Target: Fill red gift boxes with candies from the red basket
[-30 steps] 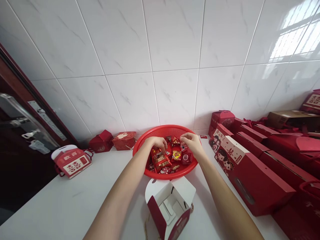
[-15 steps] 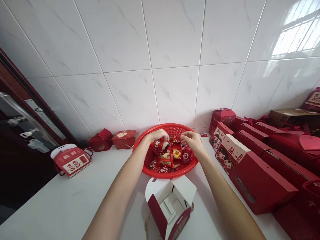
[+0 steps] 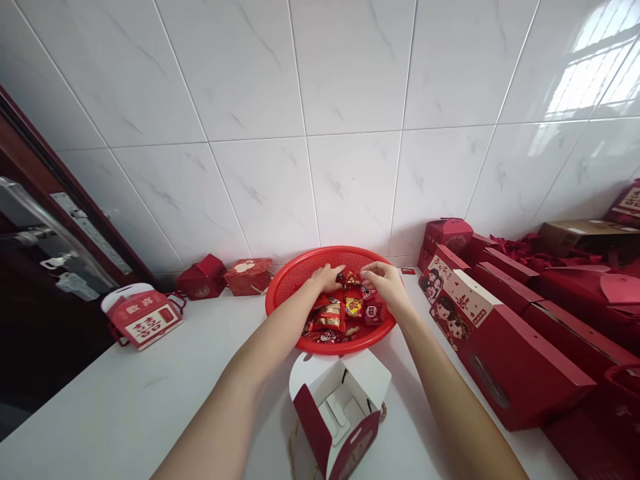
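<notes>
A red plastic basket (image 3: 285, 287) holds wrapped sweets, among them a gold-and-red packet (image 3: 330, 316) and a yellow-and-red one (image 3: 354, 307). My left hand (image 3: 326, 277) reaches over the rim from the left, its fingers stretched out and apart, low among the sweets; the fingertips are partly hidden. My right hand (image 3: 383, 279) hovers over the basket's right side with thumb and fingers pinched together. Whatever is in that pinch is too small to make out. In front of the basket an opened gift box (image 3: 345, 413) shows its white inside, flaps spread and rope handle beside it.
Red gift boxes (image 3: 520, 353) fill the right side in rows. A small box with white characters' panel (image 3: 147, 327) stands at left, with two more red boxes (image 3: 203, 277) by the tiled wall (image 3: 255, 193). A door with a metal handle (image 3: 35, 233) is far left.
My left hand has turned flatter and opened over the sweets; the red packet it pinched is no longer visible in it. My right hand has stayed almost still.
</notes>
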`<action>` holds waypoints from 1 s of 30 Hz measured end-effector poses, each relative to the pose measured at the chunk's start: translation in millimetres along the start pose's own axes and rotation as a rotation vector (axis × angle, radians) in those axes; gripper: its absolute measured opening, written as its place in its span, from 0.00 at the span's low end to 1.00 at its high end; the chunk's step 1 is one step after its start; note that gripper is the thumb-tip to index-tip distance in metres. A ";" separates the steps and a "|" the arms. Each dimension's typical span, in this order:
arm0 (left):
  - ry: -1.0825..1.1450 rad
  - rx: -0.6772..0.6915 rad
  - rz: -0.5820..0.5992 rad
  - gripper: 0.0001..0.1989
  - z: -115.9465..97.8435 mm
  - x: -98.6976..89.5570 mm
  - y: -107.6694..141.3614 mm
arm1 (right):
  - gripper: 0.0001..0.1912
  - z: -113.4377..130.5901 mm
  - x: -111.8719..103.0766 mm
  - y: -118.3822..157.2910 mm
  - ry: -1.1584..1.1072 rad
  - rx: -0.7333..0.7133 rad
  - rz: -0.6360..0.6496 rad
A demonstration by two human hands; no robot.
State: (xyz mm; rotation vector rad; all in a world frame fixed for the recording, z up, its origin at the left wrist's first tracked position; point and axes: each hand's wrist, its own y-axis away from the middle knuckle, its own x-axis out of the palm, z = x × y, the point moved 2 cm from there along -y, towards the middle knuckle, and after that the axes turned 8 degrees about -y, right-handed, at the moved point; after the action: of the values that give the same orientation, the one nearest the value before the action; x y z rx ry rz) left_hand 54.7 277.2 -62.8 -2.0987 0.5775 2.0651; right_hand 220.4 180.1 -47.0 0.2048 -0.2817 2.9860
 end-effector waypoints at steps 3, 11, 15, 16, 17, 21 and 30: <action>-0.046 0.021 0.037 0.20 -7.8 3.5 -2.9 | 0.07 -1.7 0.0 -1.0 -0.005 0.000 0.002; 0.008 0.058 0.110 0.13 -0.9 -2.6 -6.8 | 0.07 -1.6 1.5 -2.4 -0.042 -0.001 0.016; 0.156 0.132 0.090 0.08 -1.9 -5.3 -2.3 | 0.08 -2.0 1.9 -2.4 -0.058 -0.004 0.011; 0.197 0.145 0.076 0.06 -1.5 -6.0 -1.6 | 0.08 -2.0 2.0 -2.3 -0.061 -0.006 0.010; 0.236 0.156 0.061 0.05 -0.6 -6.7 -1.3 | 0.08 -2.0 2.1 -2.3 -0.064 -0.009 0.008; 0.346 0.182 -0.026 0.12 4.2 -8.3 -4.0 | 0.07 -0.3 2.0 -2.2 -0.085 -0.015 -0.011; 0.315 0.281 0.109 0.40 -25.9 8.6 -6.3 | 0.07 -1.0 -0.2 -4.5 -0.140 -0.025 -0.086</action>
State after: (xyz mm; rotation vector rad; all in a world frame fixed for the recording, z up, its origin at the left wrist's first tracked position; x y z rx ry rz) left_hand 80.9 272.1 -71.1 -2.2728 0.9810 1.5925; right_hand 221.2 184.7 -47.2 0.4130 -0.3166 2.8863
